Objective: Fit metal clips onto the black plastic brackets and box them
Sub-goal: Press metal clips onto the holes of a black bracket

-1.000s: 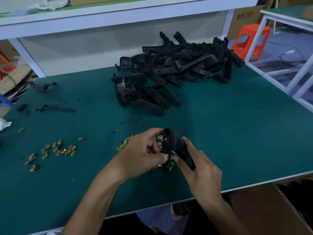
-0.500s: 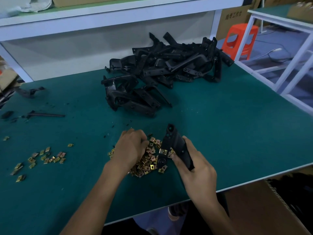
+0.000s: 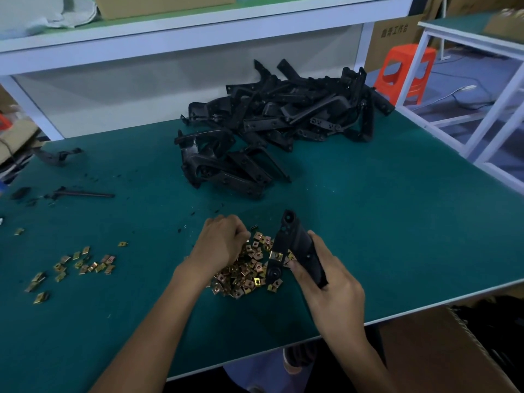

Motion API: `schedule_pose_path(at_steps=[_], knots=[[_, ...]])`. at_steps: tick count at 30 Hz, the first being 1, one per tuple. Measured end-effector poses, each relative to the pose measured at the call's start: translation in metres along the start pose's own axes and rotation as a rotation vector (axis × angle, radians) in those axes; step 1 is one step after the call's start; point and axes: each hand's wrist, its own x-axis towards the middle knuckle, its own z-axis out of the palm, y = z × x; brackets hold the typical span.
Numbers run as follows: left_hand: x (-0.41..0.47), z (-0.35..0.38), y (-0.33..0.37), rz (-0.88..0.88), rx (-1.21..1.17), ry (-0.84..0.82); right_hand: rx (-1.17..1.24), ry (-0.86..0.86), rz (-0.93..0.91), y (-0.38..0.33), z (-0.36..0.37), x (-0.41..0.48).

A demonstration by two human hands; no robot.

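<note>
Fig.: small-parts assembly workshop, factory-floor type, as I read it via head cam. Evidence:
(a) workbench w/ green mat and a white steel shelf overhead.
(b) Bulk pile of identical black plastic brackets beyond the left hand.
(c) Loose heap of brass-coloured metal clips under that hand, plus a 2nd scatter of clips well to its left.
(d) One bracket gripped in the right hand, i.e. manual assy.
(e) Open cardboard carton below the bench edge, right of that hand.
(f) Printed carton, orange plastic stool and 2nd green-topped bench, all far beyond the right hand.
</note>
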Motion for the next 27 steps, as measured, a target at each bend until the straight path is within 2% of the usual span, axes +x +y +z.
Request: schedule_pose_path(at_steps=[3,7,12,17,21,27], knots=[[-0.009,-0.005,-0.003,0.018,-0.16,0.095,-0.017,0.006,-0.01,0.001,0.002,0.001],[-0.021,-0.018,0.001,-0.01,-0.44,0.132,-0.024,0.008,-0.016,0.004,0.003,0.001],[-0.038,-0.022,0.01,-0.011,-0.658,0.091,-0.04,-0.007,-0.027,0.008,0.005,0.001],[-0.048,-0.024,0.017,-0.09,-0.903,0.049,-0.026,-0.003,-0.037,0.008,0.005,0.0],[-0.058,-0.027,0.027,-0.103,-1.165,-0.073,-0.041,-0.011,-0.042,0.009,0.005,0.0],[-0.063,-0.025,0.037,-0.092,-1.274,-0.074,-0.055,-0.009,-0.044,0.009,0.005,0.001]])
